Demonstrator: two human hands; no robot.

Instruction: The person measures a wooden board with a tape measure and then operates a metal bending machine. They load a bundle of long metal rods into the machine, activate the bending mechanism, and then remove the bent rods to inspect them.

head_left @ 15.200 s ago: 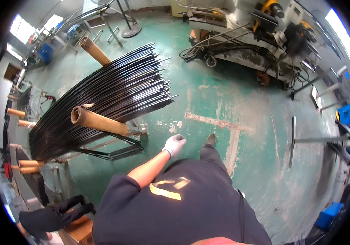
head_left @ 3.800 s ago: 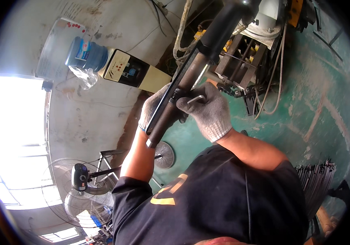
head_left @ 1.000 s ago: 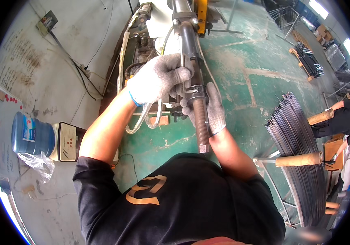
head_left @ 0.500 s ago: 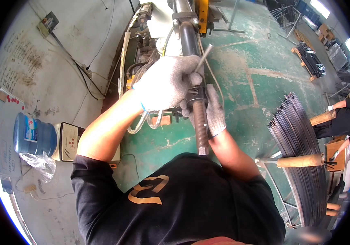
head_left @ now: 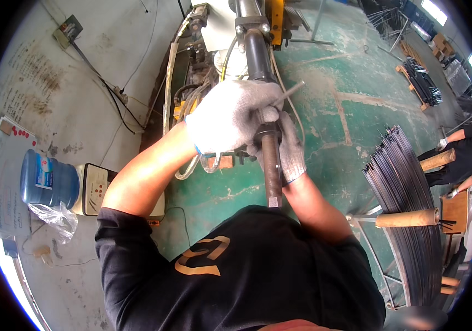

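Left hand: the left hand, in a white knit glove, is curled tight over the dark bar just above the threaded stretch, fingers wrapped on the bar and on a thin metal rod that pokes out up and to the right from under them.
Right hand: the right hand, gloved the same, sits behind and right of the bar, partly hidden by it; the palm presses against the threaded rod, but I cannot tell whether the fingers close round it.
Dark bar: a thick black tube running down from the machine at the top toward the person's chest, ending in the narrower threaded rod with a cut end just above the black shirt (the thread ridges show clearly).
Machine: pale housing, a yellow part beside the bar, hoses and cables looping down its left side onto the green floor.
Right side: a sagging bundle of long thin dark rods lying across wooden-sleeved rack arms, well apart from the hands.
Left side: a blue water bottle lying beside a pale box with red buttons, near the grey wall.
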